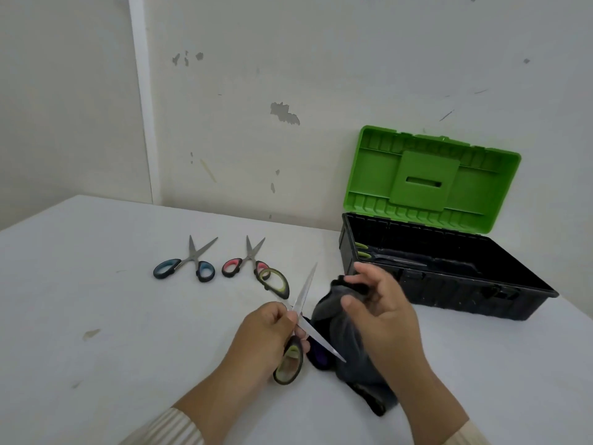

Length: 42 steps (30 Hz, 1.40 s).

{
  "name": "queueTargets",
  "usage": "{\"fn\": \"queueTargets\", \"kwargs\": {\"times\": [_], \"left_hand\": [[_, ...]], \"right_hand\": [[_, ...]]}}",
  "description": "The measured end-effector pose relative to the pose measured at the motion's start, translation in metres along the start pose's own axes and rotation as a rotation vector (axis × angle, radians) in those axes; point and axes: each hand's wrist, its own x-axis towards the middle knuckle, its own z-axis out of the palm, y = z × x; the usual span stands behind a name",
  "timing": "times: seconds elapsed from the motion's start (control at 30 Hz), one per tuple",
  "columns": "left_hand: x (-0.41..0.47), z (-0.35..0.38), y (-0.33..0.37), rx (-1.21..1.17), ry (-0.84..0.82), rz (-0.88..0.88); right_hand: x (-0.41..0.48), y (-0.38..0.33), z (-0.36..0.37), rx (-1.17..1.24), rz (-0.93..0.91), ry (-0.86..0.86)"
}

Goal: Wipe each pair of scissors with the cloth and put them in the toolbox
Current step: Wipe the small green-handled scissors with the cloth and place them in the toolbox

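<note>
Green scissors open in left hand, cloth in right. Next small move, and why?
Probably bring the cloth onto the upper blade and wipe toward its tip: the left hand holds the green-handled scissors spread open, and the right hand grips the cloth beside that blade, apart from it.

No text, label or number is legible.

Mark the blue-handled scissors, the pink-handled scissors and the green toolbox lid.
blue-handled scissors (167,268): head view, left handle loop.
pink-handled scissors (231,267): head view, left handle loop.
green toolbox lid (425,180): head view, centre panel.
</note>
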Motion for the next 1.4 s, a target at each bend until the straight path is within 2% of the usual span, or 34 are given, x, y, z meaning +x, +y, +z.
{"fn": "queueTargets", "kwargs": {"times": [0.1, 0.17, 0.27, 0.4, 0.5, 0.63, 0.77, 0.87, 0.93, 1.0, 1.07, 1.13, 1.2, 1.23, 1.3, 1.4], "left_hand": [[-0.001, 0.005, -0.001, -0.001, -0.027, 0.019], [-0.003, 0.006, -0.001, 0.077, -0.004, 0.04], [-0.003, 0.009, -0.001, 0.079, -0.023, 0.007], [0.0, 0.01, -0.001, 0.156, 0.006, 0.059], [-0.002, 0.01, 0.001, 0.133, -0.013, 0.076], [-0.001, 0.006, 0.001, 0.199, 0.004, 0.114], [-0.003, 0.004, 0.005, 0.108, -0.032, 0.042], [-0.003, 0.003, 0.005, 0.118, -0.052, 0.063], [-0.001, 0.0, 0.004, 0.11, -0.061, 0.052], [0.001, -0.003, 0.003, 0.09, -0.081, 0.022], [0.002, -0.004, 0.002, 0.083, -0.101, 0.003], [0.005, -0.006, 0.002, 0.071, -0.108, 0.002], [0.007, -0.007, 0.002, 0.045, -0.105, -0.005], [0.008, -0.008, 0.001, 0.028, -0.105, -0.011], [0.008, -0.007, 0.0, 0.009, -0.103, -0.02], [0.005, -0.006, 0.001, 0.001, -0.102, -0.011]], "right_hand": [[-0.008, 0.001, 0.023, -0.322, -0.245, -0.209], [-0.005, 0.008, 0.029, -0.387, -0.273, -0.276], [0.001, 0.011, 0.029, -0.431, -0.187, -0.174], [-0.006, 0.009, 0.034, -0.397, -0.21, -0.303], [0.002, 0.014, 0.031, -0.381, -0.154, -0.136], [-0.008, 0.013, 0.038, -0.334, -0.218, -0.191], [0.002, 0.02, 0.03, -0.384, -0.204, -0.042], [-0.009, 0.016, 0.037, -0.412, -0.29, -0.114], [-0.009, 0.016, 0.039, -0.402, -0.283, -0.131], [0.003, 0.025, 0.027, -0.406, -0.2, -0.014], [0.014, 0.033, 0.007, -0.36, -0.029, 0.126], [0.017, 0.033, -0.01, -0.149, 0.151, 0.279], [0.015, 0.023, -0.018, 0.126, 0.17, 0.401], [0.013, 0.016, -0.017, 0.198, 0.142, 0.409], [0.004, 0.004, -0.005, 0.135, 0.042, 0.298], [-0.011, 0.002, 0.024, -0.265, -0.193, -0.042]]}}
